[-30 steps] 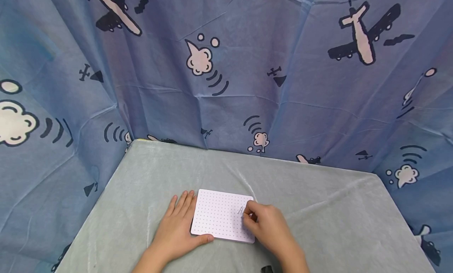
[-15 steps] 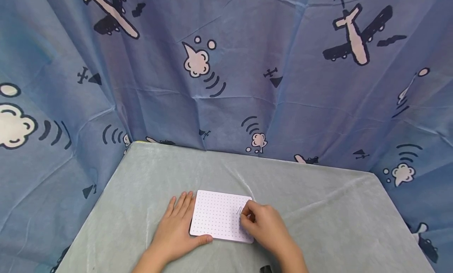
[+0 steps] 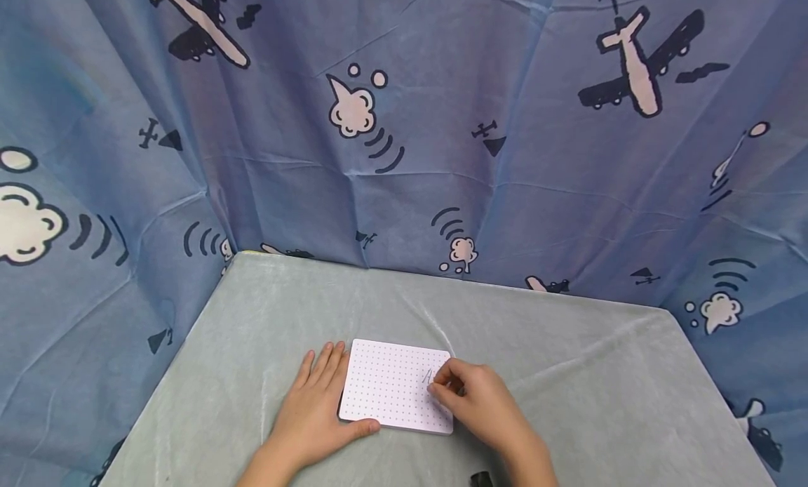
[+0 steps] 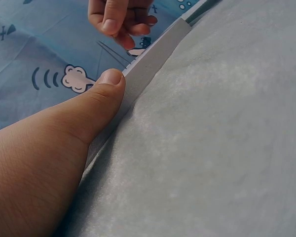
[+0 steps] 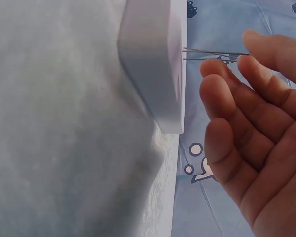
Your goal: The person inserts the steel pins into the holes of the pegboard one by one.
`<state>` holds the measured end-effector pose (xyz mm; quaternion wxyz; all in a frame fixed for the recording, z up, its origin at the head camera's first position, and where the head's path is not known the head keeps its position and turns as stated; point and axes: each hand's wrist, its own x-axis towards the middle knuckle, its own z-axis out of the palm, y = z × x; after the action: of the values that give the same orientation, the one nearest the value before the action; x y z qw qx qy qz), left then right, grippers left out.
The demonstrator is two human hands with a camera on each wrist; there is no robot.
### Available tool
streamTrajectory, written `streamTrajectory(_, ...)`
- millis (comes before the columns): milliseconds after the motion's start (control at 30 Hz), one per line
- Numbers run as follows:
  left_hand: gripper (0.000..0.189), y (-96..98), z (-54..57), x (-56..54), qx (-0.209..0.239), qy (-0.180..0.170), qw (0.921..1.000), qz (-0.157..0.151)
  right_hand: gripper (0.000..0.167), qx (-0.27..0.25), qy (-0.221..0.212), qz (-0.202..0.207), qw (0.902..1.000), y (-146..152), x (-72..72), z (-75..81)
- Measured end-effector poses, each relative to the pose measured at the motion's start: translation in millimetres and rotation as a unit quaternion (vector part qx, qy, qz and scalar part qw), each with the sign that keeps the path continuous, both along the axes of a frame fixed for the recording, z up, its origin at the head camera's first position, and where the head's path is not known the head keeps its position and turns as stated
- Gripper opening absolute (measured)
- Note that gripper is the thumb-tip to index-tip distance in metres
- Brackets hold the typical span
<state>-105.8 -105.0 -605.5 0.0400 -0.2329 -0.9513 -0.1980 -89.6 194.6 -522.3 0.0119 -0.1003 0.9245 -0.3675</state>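
A white pegboard (image 3: 394,385) with a grid of small holes lies on the cloth. Several thin metal pins (image 3: 427,377) stand upright near its right side. My left hand (image 3: 312,406) lies flat against the board's left edge, fingers straight. In the left wrist view its thumb (image 4: 106,91) rests along the near edge. Above the board's right part, my right hand (image 3: 480,399) pinches the top of a thin metal pin (image 5: 217,52) between thumb and index finger. The other fingers are loosely curled. In the right wrist view the pin's lower end meets the board's surface.
A small black object (image 3: 481,479), cut off by the frame, is near the right forearm. Grey-green cloth (image 3: 568,361) covers the table. A blue curtain (image 3: 416,150) with printed planes hangs along the back and sides.
My right hand has shifted slightly over the board, and its thumb and index finger look more extended. The left hand keeps its place. The pins stand about where they were.
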Motion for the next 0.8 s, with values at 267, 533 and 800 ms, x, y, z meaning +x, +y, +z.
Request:
streamTrajectory(267, 0.134, 0.9, 0.1, 0.6, 0.000, 0.002, 1.0000, 0.000, 0.012, -0.044, -0.028, -0.004, 0.9986, 1.2, 0.2, -0.8)
streamTrajectory(533, 0.134, 1.0, 1.1, 0.4, 0.001, -0.006, 1.0000, -0.002, 0.012, 0.084, -0.042, -0.085, 0.9919, 23.5, 1.8, 11.1)
streamTrajectory(800, 0.135, 0.5, 1.4, 0.1, 0.003, -0.025, 0.9997, -0.001, 0.020, 0.168, -0.112, -0.121, 0.9720, 48.4, 3.4, 17.4)
